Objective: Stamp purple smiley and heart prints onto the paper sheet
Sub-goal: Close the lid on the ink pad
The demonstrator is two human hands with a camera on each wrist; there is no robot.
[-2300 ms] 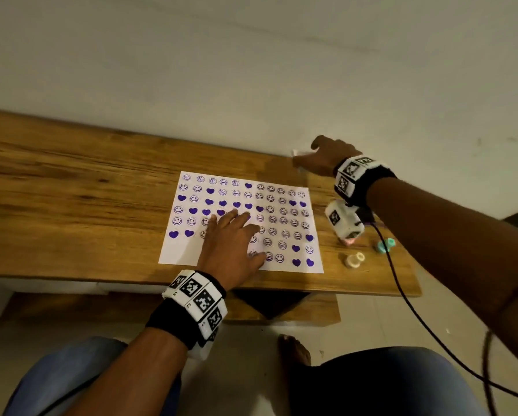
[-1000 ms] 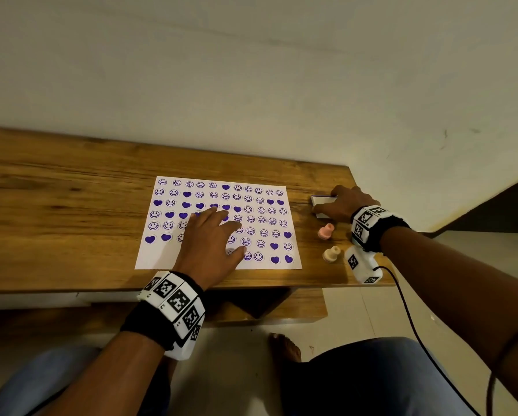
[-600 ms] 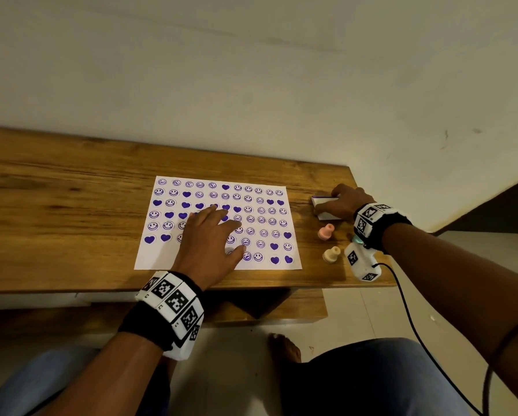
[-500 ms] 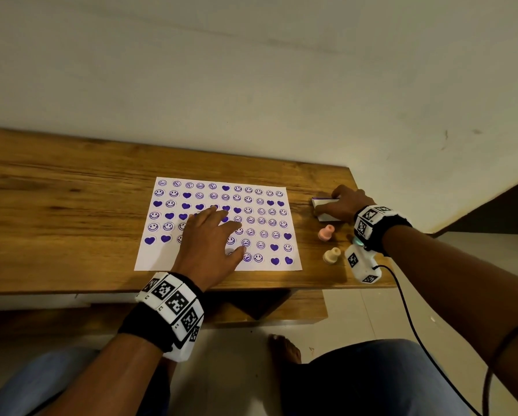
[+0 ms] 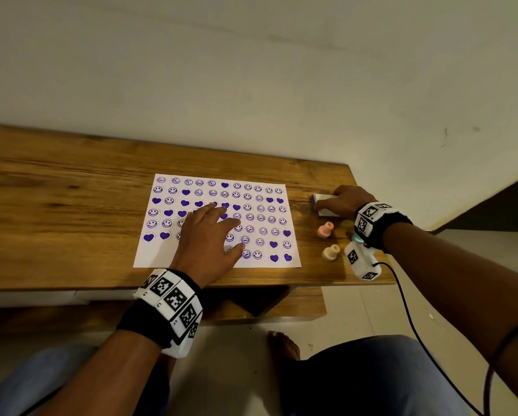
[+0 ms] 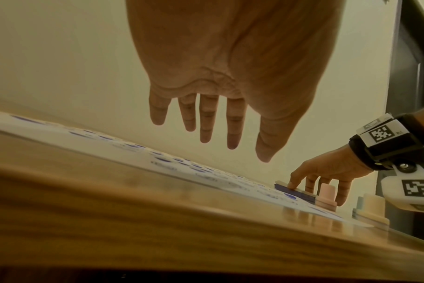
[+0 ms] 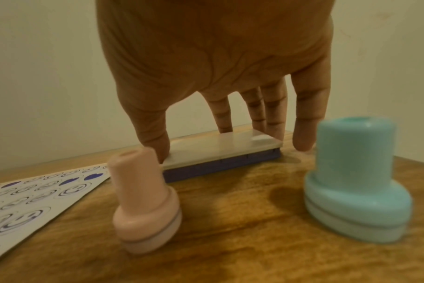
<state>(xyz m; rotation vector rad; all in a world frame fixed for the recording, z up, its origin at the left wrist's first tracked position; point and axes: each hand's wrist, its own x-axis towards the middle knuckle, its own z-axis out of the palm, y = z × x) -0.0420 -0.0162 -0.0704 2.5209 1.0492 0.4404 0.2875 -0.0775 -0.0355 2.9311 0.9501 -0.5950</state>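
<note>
The paper sheet [image 5: 218,223] was laid flat on the grainy wooden table [image 5: 56,211], mostly covered in rows of purple smileys and solid hearts. The left hand [image 5: 208,240] was spread over it with fingers straight and loose, nothing gripped. The right hand [image 5: 346,202] was curled over a flat rectangular ink pad [image 7: 220,153] — pale glossy lid, purple base — pinched between thumb and fingers. Three chunky plastic stamps were stood upright nearby: a pink stamp [image 7: 145,201], a cream stamp [image 5: 331,252], and a teal stamp [image 7: 356,183].
</note>
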